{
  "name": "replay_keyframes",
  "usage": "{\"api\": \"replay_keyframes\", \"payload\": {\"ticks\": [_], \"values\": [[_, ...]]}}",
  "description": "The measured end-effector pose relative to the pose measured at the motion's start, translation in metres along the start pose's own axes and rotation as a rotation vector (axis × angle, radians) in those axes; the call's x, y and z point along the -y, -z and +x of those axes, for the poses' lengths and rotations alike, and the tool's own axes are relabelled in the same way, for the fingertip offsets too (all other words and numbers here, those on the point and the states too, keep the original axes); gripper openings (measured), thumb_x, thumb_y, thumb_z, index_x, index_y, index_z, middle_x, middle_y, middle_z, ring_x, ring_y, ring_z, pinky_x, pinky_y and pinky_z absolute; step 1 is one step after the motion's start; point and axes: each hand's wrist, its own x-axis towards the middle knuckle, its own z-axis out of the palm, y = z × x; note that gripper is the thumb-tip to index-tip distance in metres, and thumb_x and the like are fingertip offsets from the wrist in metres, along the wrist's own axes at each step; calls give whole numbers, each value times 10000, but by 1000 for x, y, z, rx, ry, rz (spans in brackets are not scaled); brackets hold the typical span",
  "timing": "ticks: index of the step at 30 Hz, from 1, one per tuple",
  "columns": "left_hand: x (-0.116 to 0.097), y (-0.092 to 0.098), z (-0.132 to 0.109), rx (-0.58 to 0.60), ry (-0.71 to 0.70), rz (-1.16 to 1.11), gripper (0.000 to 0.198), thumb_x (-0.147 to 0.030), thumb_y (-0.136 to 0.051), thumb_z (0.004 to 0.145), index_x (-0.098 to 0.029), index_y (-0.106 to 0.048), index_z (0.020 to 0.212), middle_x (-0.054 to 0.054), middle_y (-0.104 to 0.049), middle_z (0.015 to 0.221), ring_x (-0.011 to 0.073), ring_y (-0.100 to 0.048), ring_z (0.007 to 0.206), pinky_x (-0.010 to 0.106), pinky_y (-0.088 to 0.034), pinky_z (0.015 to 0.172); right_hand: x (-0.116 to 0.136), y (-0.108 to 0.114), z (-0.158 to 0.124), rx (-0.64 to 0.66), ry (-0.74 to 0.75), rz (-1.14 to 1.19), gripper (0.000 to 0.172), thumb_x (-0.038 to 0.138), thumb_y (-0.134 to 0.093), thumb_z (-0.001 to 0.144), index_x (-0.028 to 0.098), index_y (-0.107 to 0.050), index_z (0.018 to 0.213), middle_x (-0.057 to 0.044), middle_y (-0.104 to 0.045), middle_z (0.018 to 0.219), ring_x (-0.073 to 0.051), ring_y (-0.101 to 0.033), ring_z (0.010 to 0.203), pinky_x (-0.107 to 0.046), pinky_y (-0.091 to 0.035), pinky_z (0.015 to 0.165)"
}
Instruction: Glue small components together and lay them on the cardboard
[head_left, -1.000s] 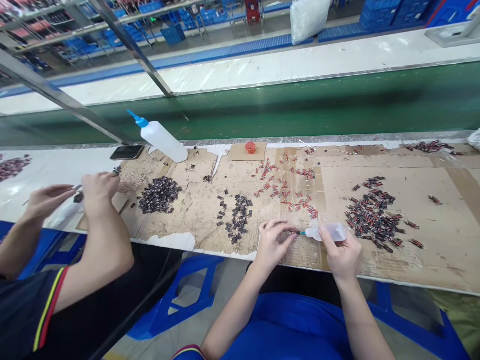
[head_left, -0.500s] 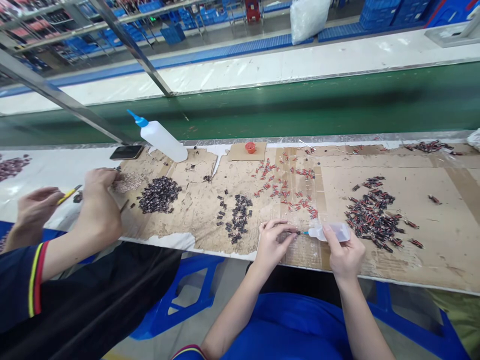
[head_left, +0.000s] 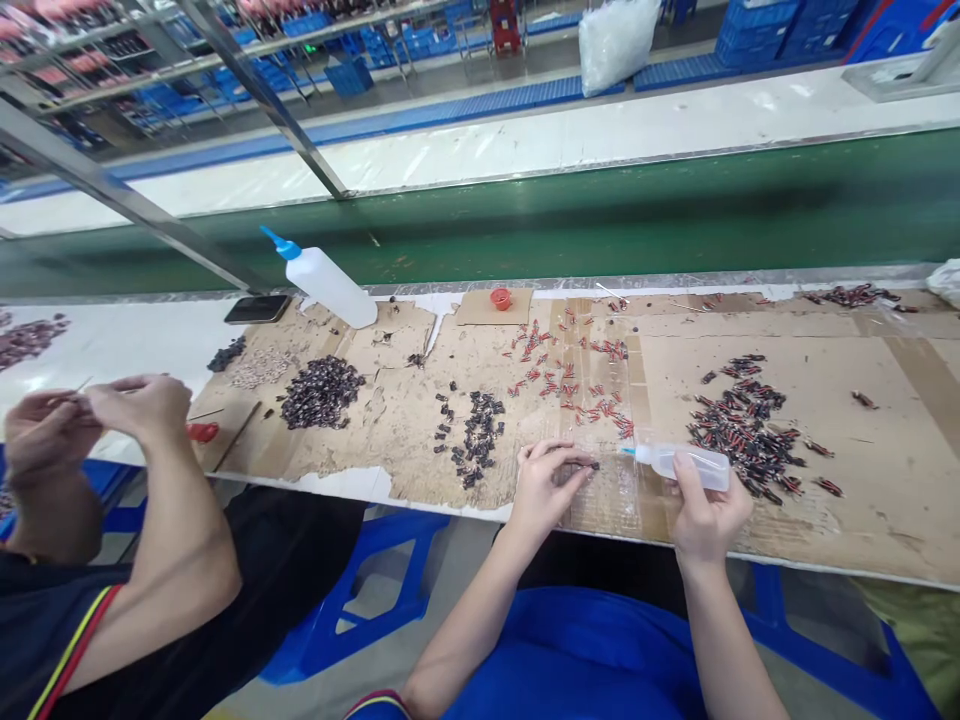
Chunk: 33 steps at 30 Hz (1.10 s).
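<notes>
a long dark-green strip (head_left: 637, 225) runs across the far side of my feed, and on my side of it i have a tabletop covered in brown cardboard sheeting (head_left: 885, 470). on the right of it sits a heap of small black-and-red parts (head_left: 750, 440); a heap of tiny black pieces (head_left: 319, 390) lies well to the left, near a tall white plastic bottle with a blue spout (head_left: 330, 285), which leans. i see a co-worker's hands (head_left: 139, 405) together at the far left.

nearest me, my right hand (head_left: 709, 515) is wrapped around a small translucent squeeze bottle (head_left: 709, 463), held on its side, its thin blue tip (head_left: 628, 451) aimed left and apart from my other fingers. my left hand (head_left: 551, 480) has thumb and fingers pinched together over the cardboard, just below scattered slim red parts (head_left: 616, 350). a small round red cup (head_left: 500, 298) stands farther back. smallest of all, a tiny dark piece (head_left: 595, 465) sits between my left fingertips, its details too small for me to read
</notes>
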Motion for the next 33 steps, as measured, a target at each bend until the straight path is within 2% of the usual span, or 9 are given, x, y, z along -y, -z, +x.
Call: {"api": "replay_keyframes", "payload": {"ticks": [4, 10, 14, 17, 19, 21, 26, 30, 33], "values": [[-4, 7, 6, 32, 2, 2, 107, -182, -737, 784, -274, -743, 837, 8, -767, 934, 236, -634, 1049, 445, -359, 973, -2, 3, 11, -38, 63, 58, 406, 377, -828, 581, 182, -583, 839, -41, -689, 796, -200, -676, 700, -346, -546, 669], [-11, 13, 32, -122, -58, 173, 135, -175, -636, 871, -270, -732, 879, 20, -732, 982, 231, -562, 1036, 430, -347, 926, -8, 0, 25, -1, 96, -48, 546, 364, -858, 544, 209, -515, 939, -49, -692, 901, -225, -688, 854, -444, -527, 866], [-5, 8, 50, -120, -119, 260, 161, -132, -631, 858, -257, -723, 814, 44, -681, 1017, 263, -493, 1092, 445, -342, 919, -4, 0, 20, 40, 210, -108, 632, 360, -838, 607, 206, -486, 1108, -100, -674, 1043, -251, -669, 977, -454, -521, 884], [0, 6, 56, -94, -146, 291, 157, -113, -627, 850, -223, -691, 758, 65, -643, 1050, 275, -470, 1101, 441, -352, 898, 0, 4, 10, -88, 460, -182, 699, 295, -854, 607, 212, -477, 1190, -129, -632, 1150, -259, -650, 987, -423, -525, 826], [-1, 7, 55, -75, -152, 290, 152, -102, -616, 853, -209, -670, 759, 74, -628, 1080, 277, -462, 1108, 431, -361, 885, 4, 6, 0, -181, 642, -233, 643, 249, -864, 599, 220, -523, 1144, -95, -652, 1056, -232, -653, 859, -373, -531, 710], [-5, 9, 50, -54, -165, 267, 149, -99, -590, 868, -209, -663, 797, 75, -621, 1101, 271, -459, 1124, 424, -367, 891, 7, 5, -8, -111, 726, -280, 483, 228, -840, 646, 229, -582, 1054, -54, -669, 913, -198, -641, 742, -336, -530, 634], [-20, 8, 23, 4, -233, 140, 159, -124, -551, 906, -237, -661, 879, 44, -639, 1087, 230, -491, 1117, 399, -374, 932, 14, -10, -19, 303, 499, -250, 124, 304, -671, 845, 229, -682, 943, -49, -715, 868, -179, -670, 706, -333, -575, 667], [-18, 5, 8, 56, -230, 63, 122, -165, -577, 905, -234, -676, 889, 33, -668, 1003, 212, -536, 1060, 373, -399, 925, 8, -15, -18, 405, 382, -169, 130, 306, -625, 875, 216, -713, 840, -47, -727, 827, -190, -695, 776, -341, -581, 758], [-10, 5, 3, 44, -199, 93, 126, -188, -641, 868, -241, -682, 974, 41, -681, 1045, 226, -542, 1075, 385, -406, 926, 1, -13, -19, 404, 245, -164, 191, 373, -636, 854, 204, -723, 835, -61, -734, 838, -198, -699, 757, -342, -591, 728]]}}
